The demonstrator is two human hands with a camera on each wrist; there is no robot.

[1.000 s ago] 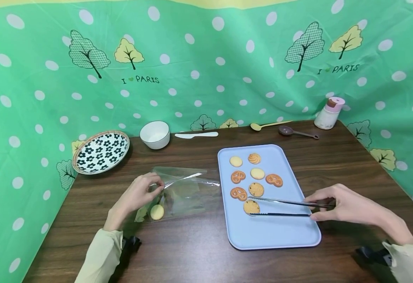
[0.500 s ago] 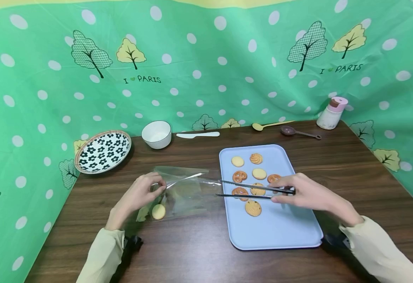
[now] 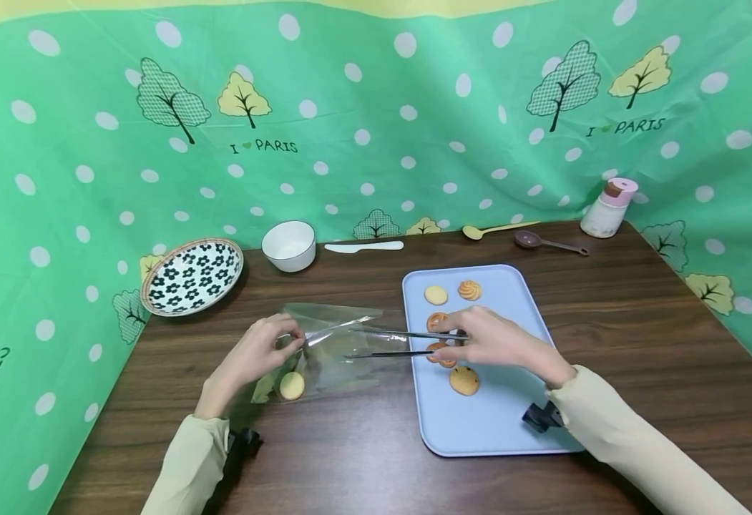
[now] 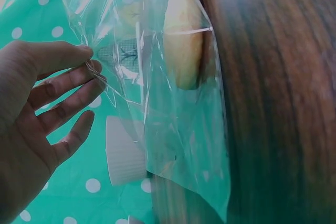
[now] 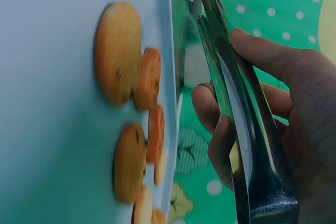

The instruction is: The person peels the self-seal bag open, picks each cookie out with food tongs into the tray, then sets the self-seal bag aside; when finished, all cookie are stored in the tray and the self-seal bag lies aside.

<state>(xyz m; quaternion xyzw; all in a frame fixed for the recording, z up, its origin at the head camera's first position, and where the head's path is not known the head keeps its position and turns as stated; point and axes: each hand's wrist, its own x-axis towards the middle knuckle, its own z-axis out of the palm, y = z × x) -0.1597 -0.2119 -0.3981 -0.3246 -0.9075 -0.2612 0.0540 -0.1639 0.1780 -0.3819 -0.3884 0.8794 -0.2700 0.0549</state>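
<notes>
My left hand (image 3: 261,352) pinches the edge of a clear plastic bag (image 3: 343,373) between thumb and fingertips. A round pale cookie (image 4: 182,38) lies inside the bag at its left end. My right hand (image 3: 494,339) grips metal tongs (image 5: 236,93) above the blue tray (image 3: 498,425). The tongs' arms are spread, and their tips reach left over the bag with nothing visible between them. Several cookies sit on the tray, among them a chocolate-chip cookie (image 3: 464,380), a plain round one (image 3: 436,295) and a swirl (image 3: 469,290). The right hand covers some of them in the head view.
A flower-patterned plate (image 3: 192,277) and a white bowl (image 3: 288,246) stand at the back left. Along the back edge lie a white knife (image 3: 364,247), a yellow spoon (image 3: 474,232) and a brown spoon (image 3: 528,239). A pink-capped shaker (image 3: 605,214) stands at back right.
My right hand has moved left with the tongs, from the cookies at the tray's middle to over the bag's right side. The left hand stays on the bag.
</notes>
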